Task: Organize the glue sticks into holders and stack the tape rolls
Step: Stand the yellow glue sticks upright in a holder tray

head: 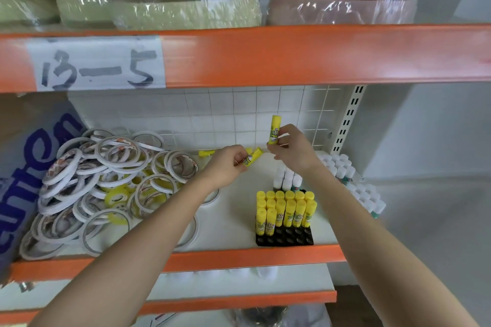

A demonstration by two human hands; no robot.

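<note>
- Yellow glue stick [274, 130] is standing nearly upright in the right hand [289, 148], its long axis vertical and its cap at the top; the fingers are pinching its lower half, above and behind the black holder [284, 237].
- Second yellow glue stick [252, 158] is lying tilted, almost level, in the left hand [225, 167], whose fingertips are pinching it, to the left of and further back than the holder.
- Black holder is sitting at the front edge of the shelf [233, 220], its back rows filled with yellow sticks and its front rows showing open sockets.
- Judging by this, the right hand is the nearer one to the holder: the open sockets are lying below it and toward the person, so its stick, already upright, needs only lowering.
- Both forearms are reaching forward over the shelf edge, wrists raised above the holder.
- One loose yellow stick [207, 152] is lying flat behind the left hand.
- Tape rolls [106, 175] are heaped unstacked well left of the holder.
</note>
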